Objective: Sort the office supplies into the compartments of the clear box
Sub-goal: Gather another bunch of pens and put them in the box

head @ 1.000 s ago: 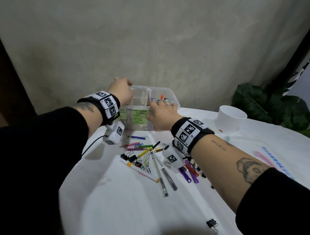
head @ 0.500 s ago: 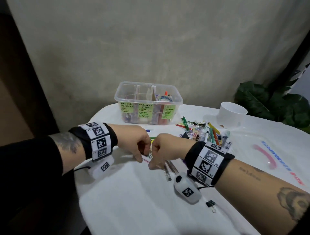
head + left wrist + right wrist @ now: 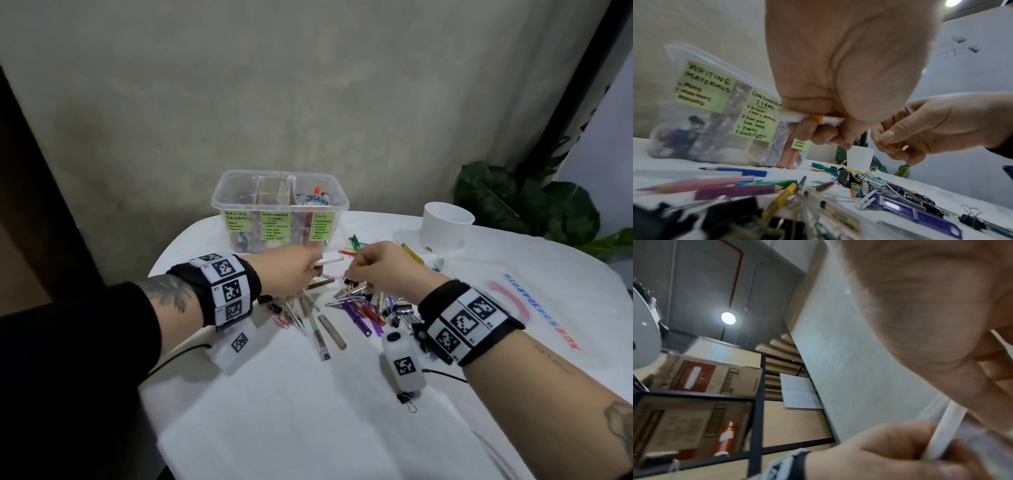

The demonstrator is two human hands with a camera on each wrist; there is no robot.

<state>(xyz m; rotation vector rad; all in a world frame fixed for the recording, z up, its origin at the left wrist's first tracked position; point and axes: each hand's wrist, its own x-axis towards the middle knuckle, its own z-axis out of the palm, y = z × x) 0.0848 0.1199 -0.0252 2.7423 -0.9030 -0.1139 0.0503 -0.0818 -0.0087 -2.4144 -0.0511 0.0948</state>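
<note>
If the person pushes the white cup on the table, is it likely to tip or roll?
The white cup stands upright and looks broad for its height, so tipping seems unlikely. It looks like thin plastic, probably light, so it would likely slide on the tablecloth. Its contents are not visible.

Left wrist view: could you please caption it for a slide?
Left hand grips a white marker above scattered pens, beside the labelled clear box.

Both forearms stretched forward, sleeves pushed back, banded at the wrists. Left hand point(image 3: 294, 270) palm down, fingers point(image 3: 819, 131) curled tight round a slim white stick point(image 3: 830, 121), thumb closing it in. Right hand point(image 3: 380, 267) just beside the left, knuckles up, fingertips point(image 3: 887, 135) bunched loosely downward, thumb near the forefinger; whether anything is pinched there cannot be told.
</note>
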